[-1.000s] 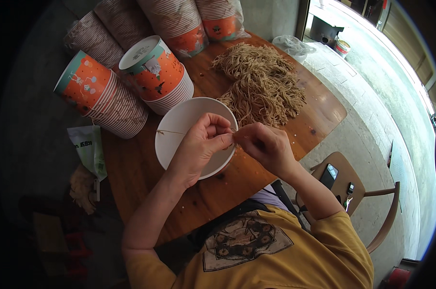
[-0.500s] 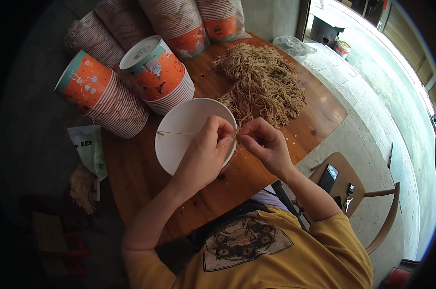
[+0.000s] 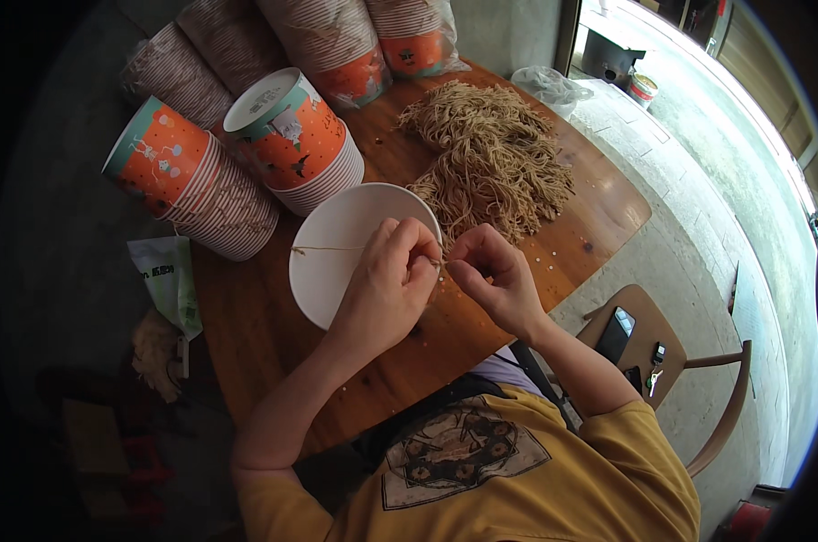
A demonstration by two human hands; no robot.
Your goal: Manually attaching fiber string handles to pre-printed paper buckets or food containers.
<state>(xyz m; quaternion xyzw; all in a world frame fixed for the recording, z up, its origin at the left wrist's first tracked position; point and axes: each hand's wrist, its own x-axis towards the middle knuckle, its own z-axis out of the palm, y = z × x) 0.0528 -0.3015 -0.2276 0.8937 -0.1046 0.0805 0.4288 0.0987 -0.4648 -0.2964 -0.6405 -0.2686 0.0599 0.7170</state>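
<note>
My left hand (image 3: pixel 386 280) was curled above the right side of a white round container (image 3: pixel 323 285), its thumb and forefinger pinched on a thin tan cord (image 3: pixel 332 248). My right hand (image 3: pixel 492 275) was just beside it, beyond the container's right edge, with thumb and forefinger brought together at a short bit of the cord between the two sets of fingertips; on my feed that bit was too small for me to make out how it was tied or twisted. From the left hand the cord ran leftward across the mouth of the container to a small tuft at its left rim. The container was on a brown wooden table (image 3: pixel 608 212), where I saw a heaped pile of tan cords (image 3: pixel 490 163) just past the hands. Behind the container I had an upside-down stack of orange and green paper tubs (image 3: pixel 305 140), and left of it a second, tilted stack (image 3: pixel 170 163); more stacks in clear wrapping (image 3: pixel 323 50) were at the far edge. A crumpled clear bag (image 3: pixel 553 88) was by the table's far right corner, and a green and white packet (image 3: pixel 170 280) hung at the left edge. On the right, a wooden chair (image 3: pixel 646 312) held a dark phone (image 3: pixel 616 334) and keys (image 3: pixel 654 379).
</note>
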